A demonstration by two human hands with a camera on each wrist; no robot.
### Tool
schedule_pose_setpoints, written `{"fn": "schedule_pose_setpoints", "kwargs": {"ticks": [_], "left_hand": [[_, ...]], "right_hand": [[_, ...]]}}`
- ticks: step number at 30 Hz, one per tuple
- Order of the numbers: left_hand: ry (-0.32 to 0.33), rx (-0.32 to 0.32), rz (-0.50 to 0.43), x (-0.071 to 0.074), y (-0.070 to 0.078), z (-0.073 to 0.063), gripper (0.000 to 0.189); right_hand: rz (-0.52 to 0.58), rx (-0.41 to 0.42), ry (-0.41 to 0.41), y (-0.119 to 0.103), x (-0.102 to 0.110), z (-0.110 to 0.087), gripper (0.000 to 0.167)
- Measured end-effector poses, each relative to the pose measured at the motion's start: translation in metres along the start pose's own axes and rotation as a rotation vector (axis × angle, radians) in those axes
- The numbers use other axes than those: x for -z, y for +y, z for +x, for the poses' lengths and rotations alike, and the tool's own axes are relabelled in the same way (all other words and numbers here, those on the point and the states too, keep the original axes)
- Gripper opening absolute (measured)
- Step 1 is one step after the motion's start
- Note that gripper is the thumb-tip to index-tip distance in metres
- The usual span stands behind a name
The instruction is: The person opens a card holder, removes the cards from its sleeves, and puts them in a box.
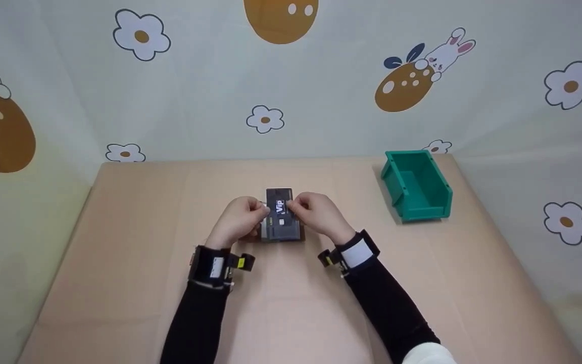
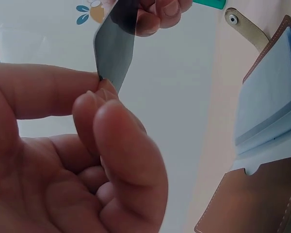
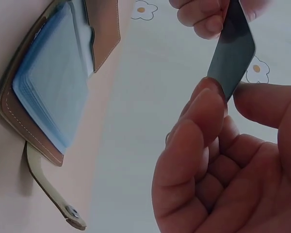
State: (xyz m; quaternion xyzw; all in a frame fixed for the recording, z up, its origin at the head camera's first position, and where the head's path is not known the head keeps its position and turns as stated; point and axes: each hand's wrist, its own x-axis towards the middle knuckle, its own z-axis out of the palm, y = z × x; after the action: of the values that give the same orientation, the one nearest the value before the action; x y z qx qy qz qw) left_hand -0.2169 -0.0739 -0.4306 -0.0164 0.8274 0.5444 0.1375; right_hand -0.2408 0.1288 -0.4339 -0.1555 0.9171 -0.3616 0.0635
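Both hands pinch a small dark card with rounded corners between thumb and fingers. My left hand has its left edge, and my right hand grips the opposite edge. White "Vip" lettering faces up on the card in the head view. Below it lies an open brown leather card holder with stitched edges. Clear bluish plastic sleeves are stacked inside it. A pale strap with a metal snap sticks out from its side. From above, the hands and the dark card overlap the holder.
A green open-front plastic bin stands at the back right of the table, which has a beige cover. Pale cloth walls with printed flowers and rabbits rise behind and on both sides.
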Motion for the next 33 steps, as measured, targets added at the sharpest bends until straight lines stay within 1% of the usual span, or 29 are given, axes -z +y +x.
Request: {"fn": "schedule_pose_setpoints", "kwargs": {"ticks": [5,9,13,22,25,27,28,33], "left_hand": [[0.007,-0.003,0.01,-0.001,0.001,0.0,0.018],[0.009,0.001,-0.001,-0.001,0.0,0.001,0.018],[0.013,-0.011,0.0,-0.002,0.0,0.001,0.018],[0.018,-0.042,-0.011,-0.004,0.0,0.0,0.019],[0.034,-0.049,-0.017,-0.004,-0.003,0.0,0.022],[0.061,-0.046,-0.007,-0.004,-0.005,0.0,0.025],[0.084,-0.055,0.018,-0.004,-0.006,0.0,0.026],[0.241,-0.099,0.23,0.0,-0.018,0.002,0.027]], "right_hand": [[0.039,-0.027,0.011,0.0,-0.002,0.001,0.032],[0.111,-0.054,0.008,0.001,-0.002,0.001,0.03],[0.191,-0.068,-0.003,0.0,0.0,-0.001,0.03],[0.288,-0.094,-0.003,-0.001,0.003,-0.004,0.03],[0.318,-0.105,0.001,0.0,0.006,-0.005,0.028],[0.324,-0.11,0.01,0.002,0.009,-0.005,0.028],[0.326,-0.112,0.014,0.004,0.01,-0.005,0.027],[0.32,-0.123,0.038,0.013,0.02,-0.007,0.026]]}}
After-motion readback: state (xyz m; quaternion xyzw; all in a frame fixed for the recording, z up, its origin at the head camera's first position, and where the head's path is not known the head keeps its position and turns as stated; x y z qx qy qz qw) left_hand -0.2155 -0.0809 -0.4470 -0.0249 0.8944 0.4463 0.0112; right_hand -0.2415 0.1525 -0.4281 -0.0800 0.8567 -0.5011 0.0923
